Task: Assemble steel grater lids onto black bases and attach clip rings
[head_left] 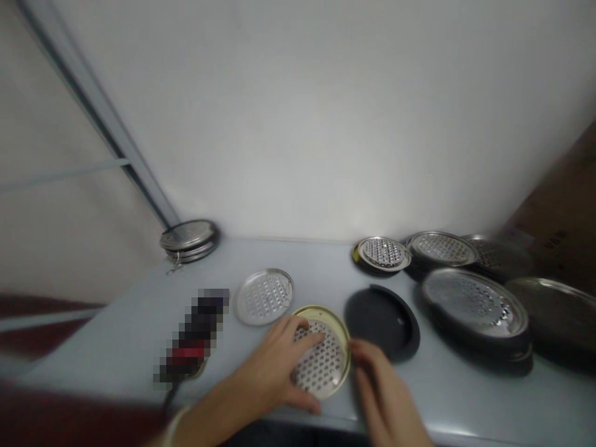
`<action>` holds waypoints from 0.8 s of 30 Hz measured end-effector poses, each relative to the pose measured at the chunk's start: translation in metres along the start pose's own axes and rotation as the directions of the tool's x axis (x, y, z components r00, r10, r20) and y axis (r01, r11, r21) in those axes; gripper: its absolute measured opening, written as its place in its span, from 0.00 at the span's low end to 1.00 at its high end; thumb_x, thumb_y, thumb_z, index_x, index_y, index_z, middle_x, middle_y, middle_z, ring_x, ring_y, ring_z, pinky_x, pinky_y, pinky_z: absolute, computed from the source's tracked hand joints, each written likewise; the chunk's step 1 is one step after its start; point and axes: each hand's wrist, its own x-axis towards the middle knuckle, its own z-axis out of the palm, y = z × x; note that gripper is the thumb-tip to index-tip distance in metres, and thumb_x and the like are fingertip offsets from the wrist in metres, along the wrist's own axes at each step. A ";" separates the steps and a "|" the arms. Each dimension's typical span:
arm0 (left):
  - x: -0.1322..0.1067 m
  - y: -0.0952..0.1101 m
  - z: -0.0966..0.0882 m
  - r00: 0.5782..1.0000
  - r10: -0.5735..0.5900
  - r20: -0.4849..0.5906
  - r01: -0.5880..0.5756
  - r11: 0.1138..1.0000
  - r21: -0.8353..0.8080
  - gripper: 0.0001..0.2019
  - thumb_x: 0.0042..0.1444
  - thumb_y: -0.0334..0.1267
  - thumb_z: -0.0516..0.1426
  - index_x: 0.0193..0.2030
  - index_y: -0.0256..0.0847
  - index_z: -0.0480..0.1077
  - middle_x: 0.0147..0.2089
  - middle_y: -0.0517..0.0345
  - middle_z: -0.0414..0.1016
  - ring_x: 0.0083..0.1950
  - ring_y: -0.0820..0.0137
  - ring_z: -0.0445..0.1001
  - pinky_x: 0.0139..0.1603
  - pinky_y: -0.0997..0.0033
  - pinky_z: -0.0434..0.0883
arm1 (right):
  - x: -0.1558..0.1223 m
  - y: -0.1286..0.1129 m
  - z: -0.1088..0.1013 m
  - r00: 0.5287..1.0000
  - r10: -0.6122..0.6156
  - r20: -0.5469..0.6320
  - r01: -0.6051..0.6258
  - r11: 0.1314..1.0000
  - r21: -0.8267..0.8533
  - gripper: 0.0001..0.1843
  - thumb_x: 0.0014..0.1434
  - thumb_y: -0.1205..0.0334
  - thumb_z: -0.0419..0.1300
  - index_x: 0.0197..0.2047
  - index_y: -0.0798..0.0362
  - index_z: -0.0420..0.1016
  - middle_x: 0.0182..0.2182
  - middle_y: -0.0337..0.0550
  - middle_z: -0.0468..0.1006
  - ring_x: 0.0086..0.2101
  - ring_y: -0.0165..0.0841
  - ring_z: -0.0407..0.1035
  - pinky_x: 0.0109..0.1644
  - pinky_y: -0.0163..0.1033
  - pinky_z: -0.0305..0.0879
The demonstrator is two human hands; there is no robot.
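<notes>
A round metal grater disc (pixel 320 366) full of small holes lies inside a shallow yellow-rimmed lid or tray (pixel 347 332) near the table's front edge. My left hand (pixel 288 357) grips the disc from the left, fingers over its top and thumb at its near side. At the right side of the yellow rim, my right hand (pixel 377 379) is closed with its fingertips on the edge. Just behind sits another round grater (pixel 264 297), lying flat. To the right, close to my right hand, is a round black tray (pixel 382 323).
Stacked round graters (pixel 190 239) stand at the back left. Several more stand at the right, including a small one (pixel 382 253) and a large one (pixel 475 304). A pixelated dark and red object (pixel 190 341) lies on the left of the table (pixel 139 310). A wall rises behind.
</notes>
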 end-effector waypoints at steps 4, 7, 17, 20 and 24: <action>0.000 -0.003 -0.006 1.000 -0.001 0.012 0.001 1.000 0.016 0.50 0.37 0.65 0.71 0.66 0.47 0.69 0.64 0.40 0.65 0.65 0.41 0.63 0.66 0.37 0.62 | 0.001 -0.003 -0.001 1.000 -0.006 -0.003 0.006 1.000 -0.012 0.16 0.70 0.67 0.50 0.59 0.47 0.65 0.54 0.47 0.77 0.54 0.33 0.75 0.58 0.33 0.71; -0.001 -0.006 -0.006 1.000 0.009 -0.002 -0.008 1.000 0.026 0.49 0.37 0.65 0.71 0.66 0.48 0.69 0.64 0.41 0.65 0.65 0.42 0.62 0.66 0.37 0.62 | -0.001 -0.002 -0.001 1.000 -0.002 0.013 0.002 1.000 -0.024 0.15 0.70 0.66 0.51 0.59 0.47 0.65 0.55 0.48 0.77 0.54 0.34 0.74 0.59 0.33 0.71; -0.004 -0.005 -0.002 0.998 0.058 -0.029 -0.057 0.998 0.012 0.41 0.49 0.53 0.71 0.69 0.55 0.65 0.65 0.48 0.65 0.66 0.47 0.63 0.67 0.42 0.63 | -0.002 0.000 0.001 0.998 0.009 0.060 -0.009 1.000 -0.008 0.15 0.71 0.65 0.51 0.58 0.46 0.66 0.56 0.47 0.75 0.56 0.34 0.72 0.59 0.35 0.70; -0.005 -0.002 -0.005 0.999 0.026 -0.036 -0.025 1.000 0.015 0.36 0.53 0.44 0.70 0.68 0.54 0.65 0.65 0.49 0.65 0.67 0.49 0.63 0.69 0.44 0.62 | -0.003 0.000 0.002 0.998 0.021 0.065 -0.020 1.000 -0.010 0.15 0.71 0.65 0.51 0.58 0.46 0.66 0.57 0.48 0.74 0.56 0.36 0.72 0.60 0.37 0.71; -0.005 -0.002 -0.007 0.999 0.019 -0.043 -0.018 1.000 0.024 0.36 0.52 0.40 0.71 0.67 0.51 0.67 0.64 0.48 0.65 0.66 0.49 0.63 0.69 0.44 0.62 | -0.002 -0.001 0.001 0.998 0.006 0.058 -0.005 1.000 -0.012 0.15 0.71 0.65 0.52 0.58 0.46 0.65 0.56 0.46 0.75 0.55 0.34 0.73 0.59 0.36 0.71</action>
